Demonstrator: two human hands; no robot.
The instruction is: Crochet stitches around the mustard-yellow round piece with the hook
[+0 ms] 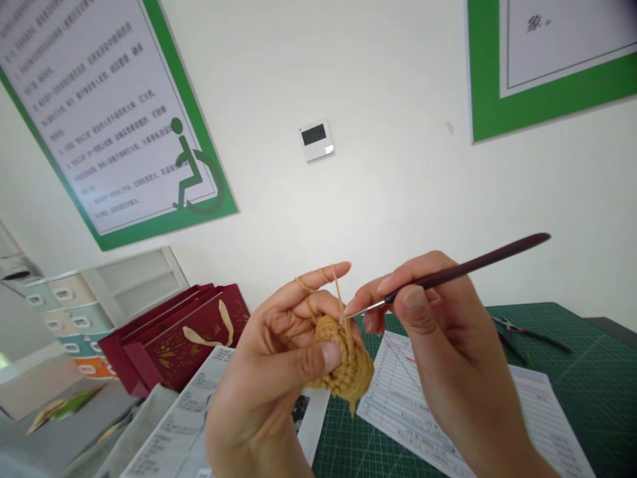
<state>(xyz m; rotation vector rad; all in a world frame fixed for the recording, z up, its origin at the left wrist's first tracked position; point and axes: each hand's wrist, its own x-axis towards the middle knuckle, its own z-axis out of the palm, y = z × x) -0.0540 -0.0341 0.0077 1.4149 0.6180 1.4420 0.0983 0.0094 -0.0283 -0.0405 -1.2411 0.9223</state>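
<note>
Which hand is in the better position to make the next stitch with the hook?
Probably the right hand: it grips the crochet hook, whose tip is at the mustard crochet piece. The left hand is busy pinching that piece, with yarn over its index finger.

Left hand (271,372) and right hand (438,325) up in front, crochet piece (343,362) between them, hook (462,269) entering it from the right. Below: cutting mat (587,372) with printed sheets (468,405) on it; pliers (522,330) lie further right on the mat. Gift bags (184,335) stand left of the mat, drawer unit (94,302) behind them against the wall.
</note>
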